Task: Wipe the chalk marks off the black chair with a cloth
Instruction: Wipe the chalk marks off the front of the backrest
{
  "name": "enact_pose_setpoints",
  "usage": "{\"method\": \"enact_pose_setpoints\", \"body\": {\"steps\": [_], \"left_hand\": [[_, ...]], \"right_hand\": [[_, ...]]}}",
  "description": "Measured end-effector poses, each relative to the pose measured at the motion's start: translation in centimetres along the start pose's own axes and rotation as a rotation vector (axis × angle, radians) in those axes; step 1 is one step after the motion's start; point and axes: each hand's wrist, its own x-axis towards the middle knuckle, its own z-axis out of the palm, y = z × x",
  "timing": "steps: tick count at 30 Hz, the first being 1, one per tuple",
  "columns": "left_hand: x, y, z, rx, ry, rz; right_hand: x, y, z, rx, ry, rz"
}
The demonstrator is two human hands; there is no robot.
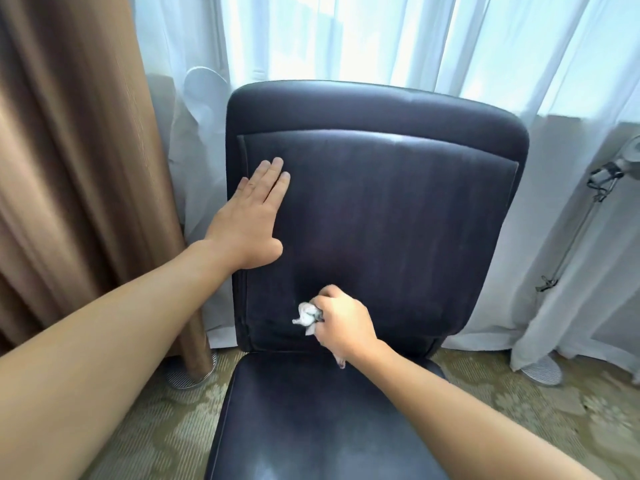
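Black chair [381, 220]: left hand [247, 220] flat on backrest, right hand [341, 323] gripping cloth [306, 315] low

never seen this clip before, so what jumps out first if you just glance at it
A big black chair fills the middle, set against bright white sheer curtains. The left hand lies flat on the backrest's left side, while the right hand grips a crumpled white cloth low on the backrest. A brown curtain hangs on the left.

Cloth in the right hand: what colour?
White, with greyish folds, bunched in the right hand; the cloth shows best in the head view.
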Motion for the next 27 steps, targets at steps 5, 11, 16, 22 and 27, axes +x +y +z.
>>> {"method": "enact_pose_setpoints", "body": {"steps": [5, 11, 16, 22, 27], "left_hand": [[-0.1, -0.7, -0.5, -0.042, -0.029, 0.018], [-2.1, -0.6, 0.0, 0.103, -0.037, 0.002], [-5.3, -1.5, 2.0, 0.274, -0.060, -0.063], [-7.2, -3.4, 4.2, 0.228, 0.081, 0.011], [-9.7, -2.8, 6.7, 0.257, 0.149, 0.017]], "right_hand": [[5.9, -4.0, -9.7, 0.111, 0.427, -0.157], [14.7, -8.0, -12.5, 0.066, 0.732, 0.001], [15.3, -12.1, -7.0, -0.150, 0.542, -0.567], [16.2, -6.4, -13.7, -0.369, 0.607, -0.505], [11.8, -1.9, -12.1, -0.304, 0.739, -0.241]]}}
